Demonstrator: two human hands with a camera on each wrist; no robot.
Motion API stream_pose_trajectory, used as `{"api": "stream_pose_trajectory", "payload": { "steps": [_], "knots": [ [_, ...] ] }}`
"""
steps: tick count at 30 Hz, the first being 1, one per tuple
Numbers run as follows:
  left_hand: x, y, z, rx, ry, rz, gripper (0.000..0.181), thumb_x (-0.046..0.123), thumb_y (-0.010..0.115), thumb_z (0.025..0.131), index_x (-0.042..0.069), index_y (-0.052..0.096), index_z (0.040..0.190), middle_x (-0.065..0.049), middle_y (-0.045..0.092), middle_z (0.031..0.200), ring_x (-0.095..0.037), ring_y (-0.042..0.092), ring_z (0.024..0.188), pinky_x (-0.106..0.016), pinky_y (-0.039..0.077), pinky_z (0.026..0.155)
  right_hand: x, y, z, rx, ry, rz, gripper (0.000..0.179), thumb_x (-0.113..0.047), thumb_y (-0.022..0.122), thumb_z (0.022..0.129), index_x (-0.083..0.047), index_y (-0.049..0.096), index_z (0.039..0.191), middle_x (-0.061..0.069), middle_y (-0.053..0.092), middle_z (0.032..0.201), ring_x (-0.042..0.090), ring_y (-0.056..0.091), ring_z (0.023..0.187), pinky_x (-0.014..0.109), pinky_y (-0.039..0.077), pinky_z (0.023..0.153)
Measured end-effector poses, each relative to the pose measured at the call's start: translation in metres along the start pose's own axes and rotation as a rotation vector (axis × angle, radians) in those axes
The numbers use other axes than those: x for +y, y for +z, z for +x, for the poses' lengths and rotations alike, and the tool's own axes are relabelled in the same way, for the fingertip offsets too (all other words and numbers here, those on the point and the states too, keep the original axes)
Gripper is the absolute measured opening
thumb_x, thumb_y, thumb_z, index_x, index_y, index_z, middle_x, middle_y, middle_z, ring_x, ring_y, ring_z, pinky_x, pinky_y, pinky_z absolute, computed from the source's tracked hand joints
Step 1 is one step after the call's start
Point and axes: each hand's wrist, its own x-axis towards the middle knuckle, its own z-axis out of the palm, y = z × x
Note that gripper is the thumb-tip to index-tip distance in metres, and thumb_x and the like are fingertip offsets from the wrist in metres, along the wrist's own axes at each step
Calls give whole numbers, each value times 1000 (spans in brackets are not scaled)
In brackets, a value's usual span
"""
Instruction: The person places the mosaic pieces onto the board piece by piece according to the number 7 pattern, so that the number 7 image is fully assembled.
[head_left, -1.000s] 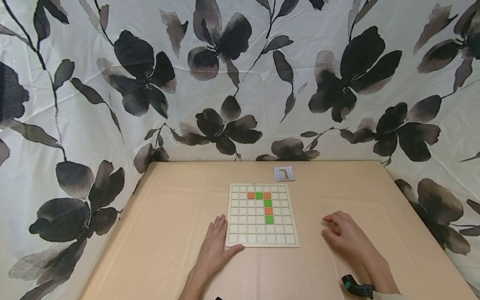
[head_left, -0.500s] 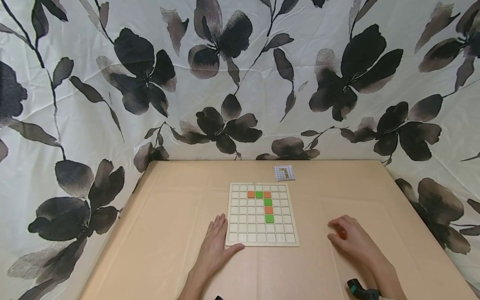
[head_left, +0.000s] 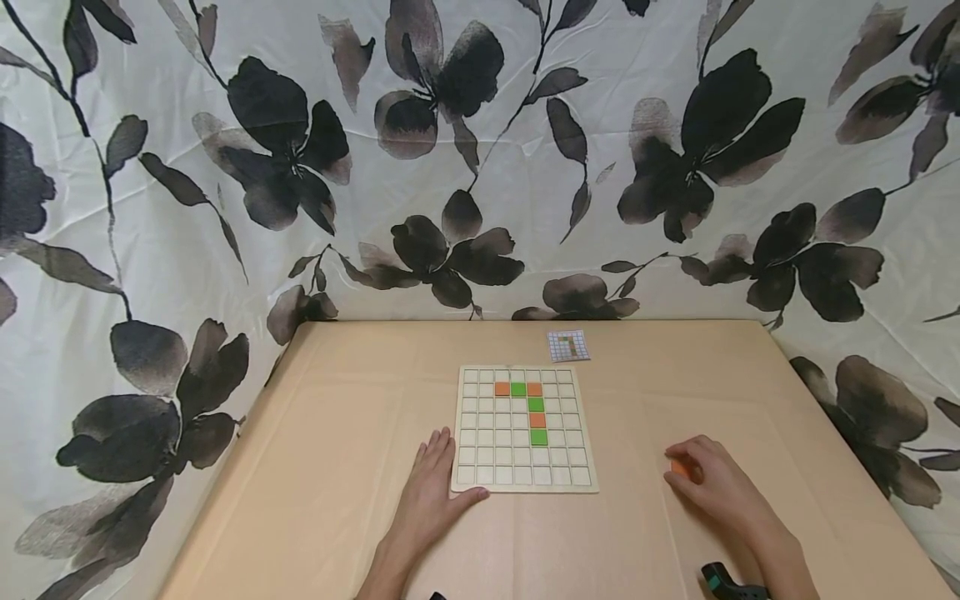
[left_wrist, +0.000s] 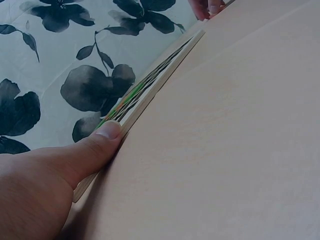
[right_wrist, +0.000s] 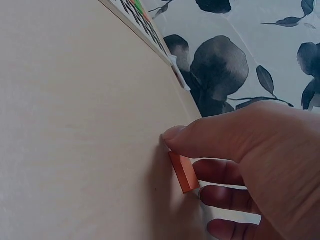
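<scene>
In the head view a white grid board lies flat on the table, with several orange and green square tiles in its cells. My left hand rests along the board's left side, fingers straight. Its thumb lies against the near edge, as the left wrist view shows. To the right of the board, my right hand pinches an orange tile between thumb and fingers, just over the tabletop. Part of that tile is hidden by the fingers in the head view.
A small card printed with a grid pattern lies behind the board, near the table's far edge. Floral cloth hangs behind and beside the wooden table.
My right hand has shifted right and a little nearer to me, away from the board. The orange tile now shows clearly between its fingers. The left hand stays in place.
</scene>
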Motion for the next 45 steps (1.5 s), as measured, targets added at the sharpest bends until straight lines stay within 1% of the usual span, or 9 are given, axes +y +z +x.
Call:
{"api": "stream_pose_trajectory", "payload": {
  "steps": [5,14,22,26,31,34,40,45],
  "knots": [
    [1,0,0,5,4,2,101,63,72,79,-3,42,149,-21,38,159,-34,29,152,-46,20,130,2,-1,-3,-5,20,-4,25,-21,82,82,-12,72,104,-4,63,100,11,54,91,26,52,76],
    [2,-1,-1,10,5,-2,102,62,73,79,-4,40,150,-21,38,159,-35,29,152,-46,20,130,4,-2,-5,-23,28,10,23,-23,81,84,-13,73,102,-6,63,98,4,53,87,24,55,73],
    [1,-1,-1,7,5,1,101,63,72,80,-4,41,149,-22,38,158,-35,29,152,-46,20,130,7,-2,-8,20,-31,-7,22,-18,84,79,-15,73,99,-9,61,95,3,54,86,19,51,73],
    [1,0,-1,12,11,3,101,63,72,80,-4,41,149,-22,39,158,-35,29,152,-47,20,130,7,-2,-9,8,-42,24,22,-14,83,80,-14,73,99,-7,61,96,3,53,85,20,52,70],
    [0,0,-1,8,8,2,101,63,72,80,-5,41,149,-22,38,159,-35,29,152,-46,20,130,8,-4,-8,-57,12,67,24,-14,80,83,-9,72,105,-5,60,95,-4,48,81,19,52,68],
    [1,0,-1,4,5,5,102,63,72,80,-5,41,149,-22,37,159,-35,29,153,-46,19,130,9,-4,-7,-83,40,72,25,-15,79,84,-8,71,107,-5,59,95,-5,48,81,19,53,69],
    [1,0,-1,1,1,10,102,62,72,80,-5,41,149,-21,37,159,-34,29,152,-46,20,130,9,-6,-7,-97,60,93,25,-17,80,83,-9,69,104,-4,61,95,-4,49,81,20,51,68],
    [1,0,-1,-1,0,7,101,63,71,80,-4,41,149,-21,37,159,-34,28,153,-46,20,130,6,-8,-7,-125,101,138,23,-16,77,86,-9,67,104,-4,63,90,-4,49,76,19,49,63]
  ]
}}
